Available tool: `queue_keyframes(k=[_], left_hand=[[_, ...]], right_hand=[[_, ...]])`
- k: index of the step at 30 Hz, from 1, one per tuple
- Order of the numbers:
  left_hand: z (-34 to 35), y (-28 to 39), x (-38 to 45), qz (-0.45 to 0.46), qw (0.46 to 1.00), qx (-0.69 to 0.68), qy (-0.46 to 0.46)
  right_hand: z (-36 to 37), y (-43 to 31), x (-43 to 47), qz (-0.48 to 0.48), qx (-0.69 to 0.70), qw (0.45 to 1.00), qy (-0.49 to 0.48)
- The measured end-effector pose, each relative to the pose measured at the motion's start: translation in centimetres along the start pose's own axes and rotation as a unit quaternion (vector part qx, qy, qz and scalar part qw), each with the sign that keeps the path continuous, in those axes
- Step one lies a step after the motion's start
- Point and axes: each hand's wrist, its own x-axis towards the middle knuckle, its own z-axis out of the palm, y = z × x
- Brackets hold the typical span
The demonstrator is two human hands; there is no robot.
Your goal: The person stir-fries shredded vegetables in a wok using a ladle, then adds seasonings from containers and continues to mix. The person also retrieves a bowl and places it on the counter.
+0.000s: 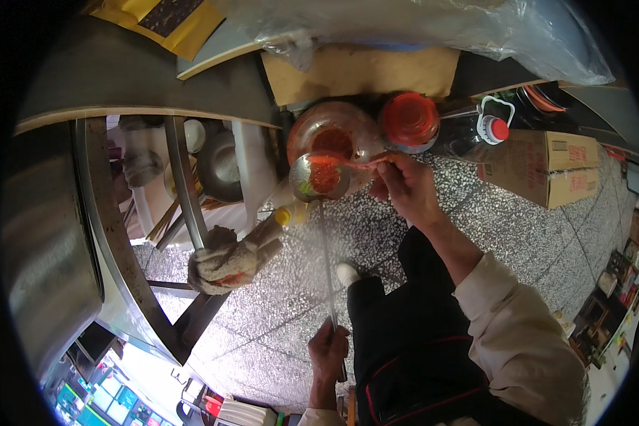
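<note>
My left hand (328, 349) grips the long metal handle of a ladle (298, 181). Red chilli-like paste (325, 178) and a bit of green lie in the ladle's bowl. From the other side, my right hand (409, 189) pinches a slim utensil (365, 163), coated red, whose far end reaches over the ladle's rim. Whether it is a spoon I cannot tell. Just beyond the ladle stands a large see-through jar (303, 130) with dark red contents. To its right is a round red-topped container (410, 118).
A clear plastic jug (460, 142) with a red cap and a cardboard box (543, 168) stand at right. On the left, a metal-framed stand (133, 255) carries a draped cloth (226, 266). A yellow-capped bottle (295, 214) is near the ladle. Plastic wrap (431, 26) covers the shelf above.
</note>
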Motion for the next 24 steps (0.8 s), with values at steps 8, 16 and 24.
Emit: queue_keyframes(k=[8,16,24], left_hand=[[-0.9,-0.9,-0.2,-0.011,1.000,-0.025,0.004],[-3.4,1.1,-6.2,0.020,1.000,0.023,0.004],[-6.4,5.2,-13.6,0.170,0.950,0.261,-0.034]], right_hand=[[1.4,6.2,5.1,-0.006,-0.078,0.997,0.014],[-5.4,-1.7,-5.6,0.033,-0.263,0.962,-0.058],[-23.6,-28.7,-14.9,-0.183,-0.475,0.828,0.236]])
